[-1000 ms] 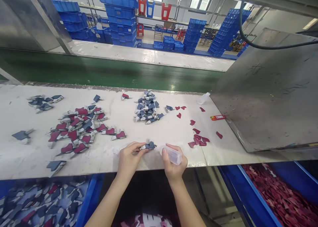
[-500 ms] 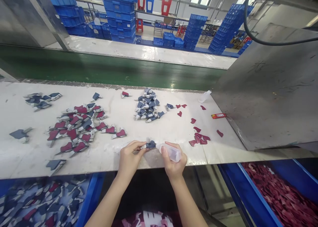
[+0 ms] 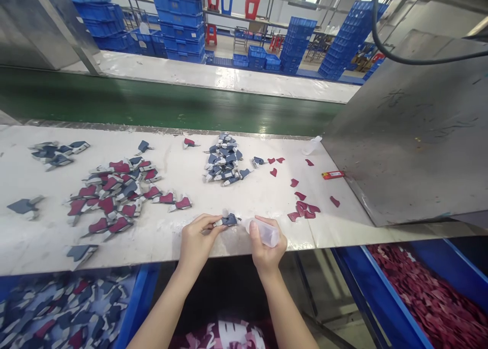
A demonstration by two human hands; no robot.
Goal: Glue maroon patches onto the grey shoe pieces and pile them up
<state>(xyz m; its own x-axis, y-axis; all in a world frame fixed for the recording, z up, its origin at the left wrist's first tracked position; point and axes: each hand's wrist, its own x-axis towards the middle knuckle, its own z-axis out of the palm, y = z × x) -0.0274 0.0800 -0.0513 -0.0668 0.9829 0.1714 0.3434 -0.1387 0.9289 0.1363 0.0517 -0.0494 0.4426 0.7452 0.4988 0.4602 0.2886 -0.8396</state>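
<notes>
Near the table's front edge my left hand pinches a small blue-and-white plastic part by its left end. My right hand is wrapped round a translucent squeeze bottle, which lies tilted with its nozzle end toward the part. A small gap separates bottle and part. Ahead of my hands is a pile of blue-and-white parts. To the left spreads a larger pile of similar parts with dark red faces. Loose dark red pieces lie right of my hands.
A blue bin of parts stands below left, another blue bin of red pieces below right. A metal panel bounds the table's right side. A red-and-yellow packet lies beside it. Beyond the table runs a green belt.
The squeeze bottle has drawn slightly away from the part, so the gap between them is wider. My left hand keeps its pinch. The whole view has shifted slightly.
</notes>
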